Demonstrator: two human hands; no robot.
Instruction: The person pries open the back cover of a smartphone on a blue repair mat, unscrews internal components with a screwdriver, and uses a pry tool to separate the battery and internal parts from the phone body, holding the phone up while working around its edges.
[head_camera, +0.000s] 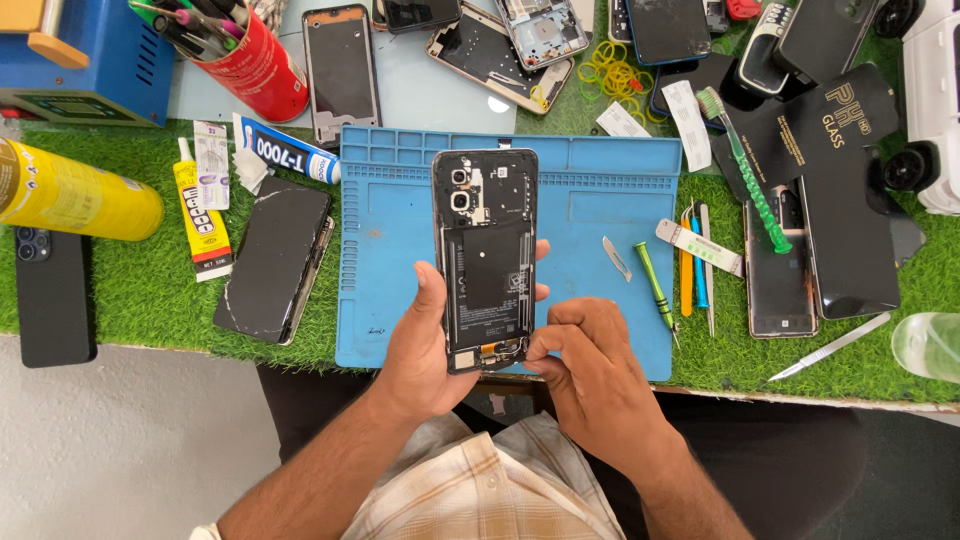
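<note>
The green turf mat (150, 290) covers my bench, and on it, dead centre, lies the blue work mat (600, 215). At ten o'clock from that mat stands a red cup (255, 70) full of pens, and further out toward nine o'clock a yellow can (75, 195) lies on its side. A cracked black phone (272, 260) rests on the turf at nine o'clock, just beside the blue mat's edge, with a yellow glue tube (200, 220) beyond it.

Over the lower middle of the blue mat I hold the opened phone (485, 255) upright, its back cover off, camera lenses at twelve o'clock and the board end at six. My left hand (425, 350) is clamped round it from behind — thumb up along its left edge, fingertips showing past its right edge. My right hand (590, 375) sits at five o'clock from the phone, fingers curled tight, thumb and forefinger pinched together at the phone's bottom right corner; whether they grip anything there I cannot tell.

At three o'clock on the blue mat lie a green screwdriver (655, 285) and a small metal blade (617, 257), apart from my hands. Further right on the turf — a green toothbrush (745, 165).
</note>
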